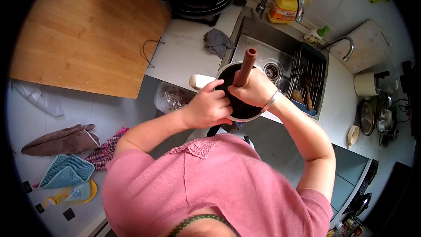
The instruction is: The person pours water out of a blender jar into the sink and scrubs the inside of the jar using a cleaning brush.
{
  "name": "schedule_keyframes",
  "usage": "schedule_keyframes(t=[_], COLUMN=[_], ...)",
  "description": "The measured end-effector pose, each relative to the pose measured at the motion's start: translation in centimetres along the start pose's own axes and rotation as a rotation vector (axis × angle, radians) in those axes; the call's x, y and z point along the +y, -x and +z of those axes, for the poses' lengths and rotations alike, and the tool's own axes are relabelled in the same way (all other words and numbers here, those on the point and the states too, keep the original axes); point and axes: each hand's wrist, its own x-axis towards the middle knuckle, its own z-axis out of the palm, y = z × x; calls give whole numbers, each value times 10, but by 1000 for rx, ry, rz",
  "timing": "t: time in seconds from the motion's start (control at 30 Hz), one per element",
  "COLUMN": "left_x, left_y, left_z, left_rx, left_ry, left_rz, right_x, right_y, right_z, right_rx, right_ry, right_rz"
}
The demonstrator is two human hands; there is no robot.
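- I am watching a brown handle (245,68) that is rising at a tilt from over the dark inside of a pot (230,71); its lower end is hiding behind the right hand (256,88).
- The right hand's fingers are closing firmly around that handle, and a metal bracelet (271,101) is circling the wrist.
- The left hand (206,106) is hovering over or touching the pot's near-left rim, its fingers curling and the index finger reaching out towards the pot's white handle (202,81); I am not managing to tell whether it is gripping anything.
- The pot is sitting or hanging at the near edge of the sink (246,43), right in front of the pink top (219,166); I am not making out what is bearing its weight.
- Beyond it, 1 drain (272,71) is showing in the sink floor, and a dark rack (307,74) is taking up the sink's right side, where a wooden-handled brush (308,98) is lying.
- A grey cloth (218,42) is lying crumpled on the white counter (175,59), just left of the sink.
- Behind the sink, a faucet (262,5) is arching near a yellow bottle (287,2).
- Farther left, I am seeing 1 large wooden board (87,30); farther right, 1 white board (365,46) is leaning against the wall.
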Motion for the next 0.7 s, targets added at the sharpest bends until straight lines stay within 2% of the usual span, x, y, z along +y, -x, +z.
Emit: schedule_keyframes(t=[0.13,0.2,0.23,0.3,0.37,0.43,0.5,0.57,0.6,0.7], left_x=[7,1,-1,-6,-9,-21,-36,-45,-51,-50], left_y=[5,9,11,15,20,22,31,29,29,27], left_z=[6,4,0,-9,-20,-28,-22,-19,-16,-13], left_rx=[11,-19,51,119,206,196,115,150,138,143], left_ry=[38,54,36,16,-96,-156,314,375,448,603], left_rz=[-43,-29,-47,-66,-199,-246,-487,-511,-487,-515], right_x=[-6,-11,-11,-21,-14,-6,-8,5,6,5], right_y=[13,28,36,48,59,67,72,74,72,72], right_z=[-31,-47,-53,-64,-66,-62,-60,-49,-47,-45], right_rx=[36,94,136,159,174,226,161,131,23,-193], right_ry=[-10,-4,12,62,79,63,-93,-169,-60,20], right_rz=[65,-12,-44,53,-45,-83,7,-163,-234,-276])
